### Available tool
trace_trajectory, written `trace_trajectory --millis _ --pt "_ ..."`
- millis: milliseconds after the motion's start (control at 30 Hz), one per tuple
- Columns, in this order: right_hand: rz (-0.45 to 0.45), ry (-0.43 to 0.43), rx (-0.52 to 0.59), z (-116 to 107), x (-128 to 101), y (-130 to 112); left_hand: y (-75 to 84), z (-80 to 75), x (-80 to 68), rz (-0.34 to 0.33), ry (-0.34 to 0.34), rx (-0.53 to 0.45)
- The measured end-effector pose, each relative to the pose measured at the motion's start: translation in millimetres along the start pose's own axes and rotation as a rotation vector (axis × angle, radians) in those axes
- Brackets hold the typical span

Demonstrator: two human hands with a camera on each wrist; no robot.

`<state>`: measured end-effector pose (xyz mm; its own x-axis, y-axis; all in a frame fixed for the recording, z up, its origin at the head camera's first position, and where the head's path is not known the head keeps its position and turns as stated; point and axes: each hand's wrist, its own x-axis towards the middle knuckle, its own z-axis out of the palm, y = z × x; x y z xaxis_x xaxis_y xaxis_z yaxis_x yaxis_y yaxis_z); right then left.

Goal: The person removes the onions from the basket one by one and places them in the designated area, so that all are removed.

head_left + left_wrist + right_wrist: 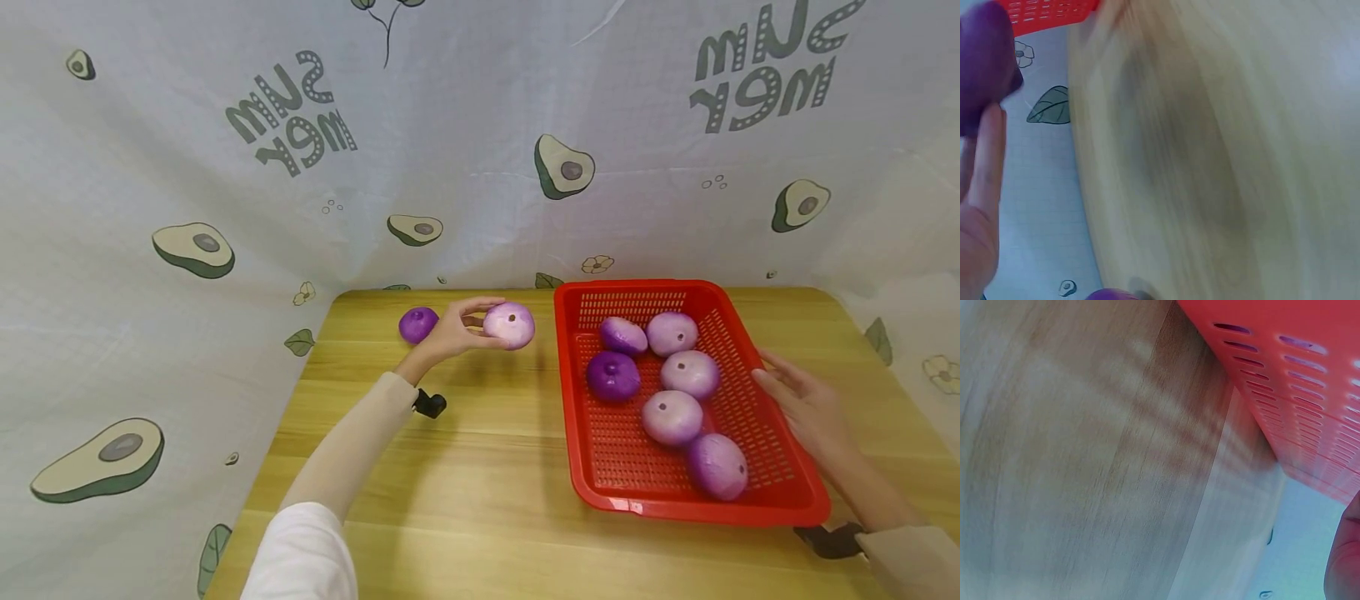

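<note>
On the wooden table (480,492), the right hand (802,404) rests with relaxed, nearly straight fingers against the right rim of the red basket (600,475), which holds six purple onions. Farther back, the left hand (453,332) pinches a pale onion (510,325) above the table, left of the basket. A dark onion (417,324) lies just behind that hand.

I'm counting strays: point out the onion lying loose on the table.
The dark purple onion behind the left hand; it alone rests on the table, unheld.
</note>
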<state>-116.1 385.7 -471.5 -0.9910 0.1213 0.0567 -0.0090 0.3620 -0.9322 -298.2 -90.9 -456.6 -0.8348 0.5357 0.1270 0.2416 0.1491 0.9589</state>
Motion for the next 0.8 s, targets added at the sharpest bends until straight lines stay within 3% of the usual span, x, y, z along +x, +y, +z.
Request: trace_trajectory --millis 300,800 --pt "0.010 0.010 -0.035 0.1 -1.1 -2.0 -15.8 -3.4 -4.8 -0.117 0.198 0.078" --pt "0.013 0.004 -0.020 0.1 -1.4 -1.1 -35.2 0.5 -9.7 -0.148 0.413 0.104"
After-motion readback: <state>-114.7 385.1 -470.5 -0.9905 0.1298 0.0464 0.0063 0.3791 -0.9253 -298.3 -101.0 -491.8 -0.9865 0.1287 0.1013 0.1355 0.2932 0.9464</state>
